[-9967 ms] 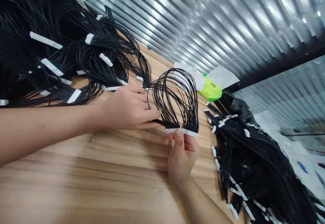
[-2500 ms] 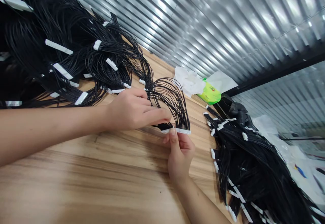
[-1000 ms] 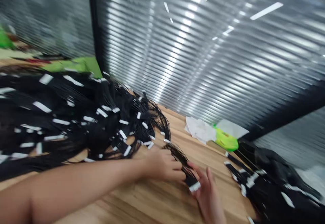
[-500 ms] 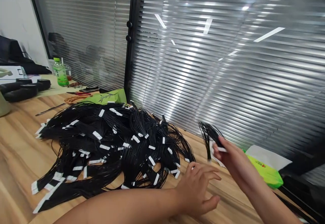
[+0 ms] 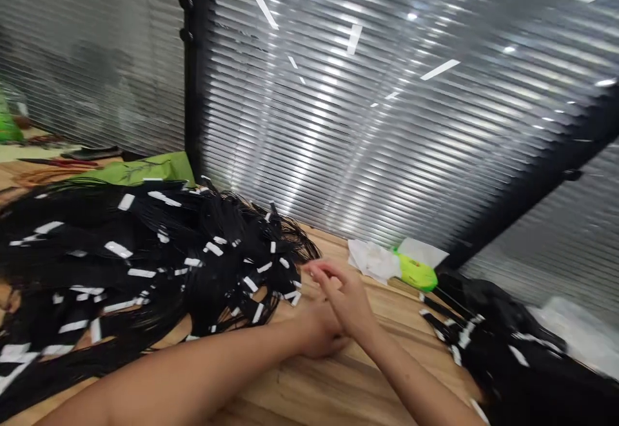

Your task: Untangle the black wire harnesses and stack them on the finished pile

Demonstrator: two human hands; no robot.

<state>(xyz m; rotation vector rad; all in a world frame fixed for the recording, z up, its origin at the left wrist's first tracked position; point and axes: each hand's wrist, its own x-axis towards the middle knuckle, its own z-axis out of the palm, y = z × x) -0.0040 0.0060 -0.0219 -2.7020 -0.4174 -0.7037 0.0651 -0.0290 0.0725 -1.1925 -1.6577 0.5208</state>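
Note:
My right hand (image 5: 345, 300) lies across the front of my left hand (image 5: 316, 342) on the wooden table (image 5: 309, 394). Its bent fingertips sit at the near edge of the big left pile of black wire harnesses with white connectors (image 5: 145, 271). The picture is smeared, so I cannot make out whether those fingers pinch a harness. The right hand hides most of my left hand's fingers, and the left forearm runs in from the lower left. A second pile of the same black harnesses (image 5: 488, 348) lies to the right of both hands.
Window blinds with a black frame post (image 5: 193, 78) close off the far side. A white tissue (image 5: 372, 260) and a bright green packet (image 5: 416, 274) lie by the blinds. A green box (image 5: 145, 169) sits behind the left pile.
The view has swung right and down. Half a second ago my right hand held a small harness bundle up in the air; now it is lower, over my left hand, and no bundle shows clearly.

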